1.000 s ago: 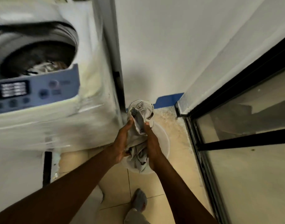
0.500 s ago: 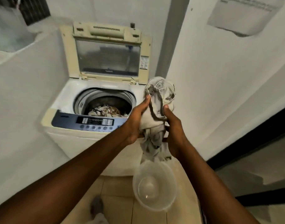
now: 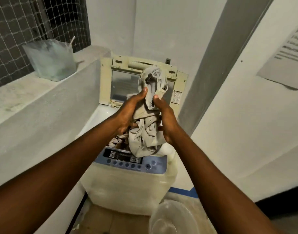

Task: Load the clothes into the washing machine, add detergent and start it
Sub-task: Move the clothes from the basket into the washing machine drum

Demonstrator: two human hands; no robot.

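Observation:
A cream top-loading washing machine (image 3: 128, 186) stands ahead with its lid (image 3: 124, 85) raised and a blue control panel (image 3: 128, 162) at the front. Both hands hold a crumpled grey-beige garment (image 3: 146, 134) above the drum opening. My left hand (image 3: 129, 112) grips its left side, my right hand (image 3: 165, 119) its right side, thumbs pinching the upper part. A patterned piece of clothing (image 3: 117, 141) shows inside the drum below my left wrist. Most of the drum is hidden by the garment and my hands.
A clear plastic basin (image 3: 171, 218) sits on the tiled floor in front of the machine, at its right. A translucent container (image 3: 52, 61) with a straw stands on the concrete ledge (image 3: 35, 98) at left. White walls close in on the right, one with a paper notice (image 3: 286, 54).
My hands have carried the garment up and left from over the basin to above the machine's drum opening. The view has swung to face the machine.

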